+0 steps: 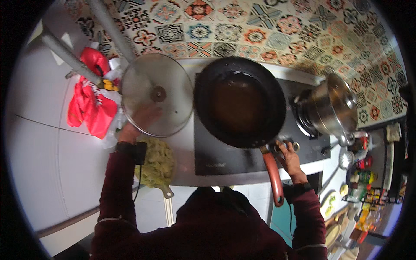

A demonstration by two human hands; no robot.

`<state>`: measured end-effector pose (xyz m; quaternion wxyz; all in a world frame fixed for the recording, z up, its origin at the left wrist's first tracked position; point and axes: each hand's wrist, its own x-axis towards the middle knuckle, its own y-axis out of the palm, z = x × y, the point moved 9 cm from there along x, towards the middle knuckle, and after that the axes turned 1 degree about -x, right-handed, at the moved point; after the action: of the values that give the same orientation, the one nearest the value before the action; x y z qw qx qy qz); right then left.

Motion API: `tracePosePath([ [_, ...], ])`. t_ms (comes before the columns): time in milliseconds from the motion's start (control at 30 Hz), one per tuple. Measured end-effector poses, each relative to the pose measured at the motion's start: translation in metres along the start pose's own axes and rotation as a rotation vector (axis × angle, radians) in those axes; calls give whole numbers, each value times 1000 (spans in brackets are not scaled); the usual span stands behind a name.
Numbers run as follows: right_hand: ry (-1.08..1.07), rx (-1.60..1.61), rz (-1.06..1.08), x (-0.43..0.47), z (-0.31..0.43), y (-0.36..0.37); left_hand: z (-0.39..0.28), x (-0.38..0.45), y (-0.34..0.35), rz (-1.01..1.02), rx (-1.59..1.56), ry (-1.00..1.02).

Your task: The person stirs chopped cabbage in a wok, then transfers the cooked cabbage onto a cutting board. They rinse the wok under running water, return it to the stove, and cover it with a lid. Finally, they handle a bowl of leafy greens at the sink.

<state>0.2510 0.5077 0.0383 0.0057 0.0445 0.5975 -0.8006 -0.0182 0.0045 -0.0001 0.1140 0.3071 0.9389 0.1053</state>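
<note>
My left hand (139, 122) is at the lower left of a round glass lid (175, 87), its fingers seen blurred through the glass; whether they grip it cannot be told. Below the lid, chopped pale green vegetables (157, 159) lie on a cutting board (167, 191). A dark frying pan (240, 104) with brownish liquid in it sits on the black cooktop (221, 162), its red-brown handle (274, 178) pointing towards me. My right hand (287, 157) is just right of the handle, with its fingertips at a control knob (278, 148) at the cooktop's front.
A steel pot (331, 107) with a lid stands on the right burner. Red plastic bags (92, 107) lie left of the glass lid. At the right are a skimmer (346, 159), a plate with chopped greens (330, 203) and a rack of bottles (370, 198). Patterned tiles cover the wall behind.
</note>
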Motion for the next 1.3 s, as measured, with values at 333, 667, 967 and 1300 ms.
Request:
tracePosePath([
  [333, 225, -118, 89, 22, -31, 23, 27, 42, -20, -215, -492, -75],
  [667, 521, 467, 70, -19, -12, -9, 21, 55, -44, -302, 184, 101],
  [967, 460, 1601, 515, -58, 111, -17, -33, 20, 14, -418, 492, 335],
  [1300, 336, 1561, 302, -59, 126, -20, -131, -37, 104, -539, 434, 187],
])
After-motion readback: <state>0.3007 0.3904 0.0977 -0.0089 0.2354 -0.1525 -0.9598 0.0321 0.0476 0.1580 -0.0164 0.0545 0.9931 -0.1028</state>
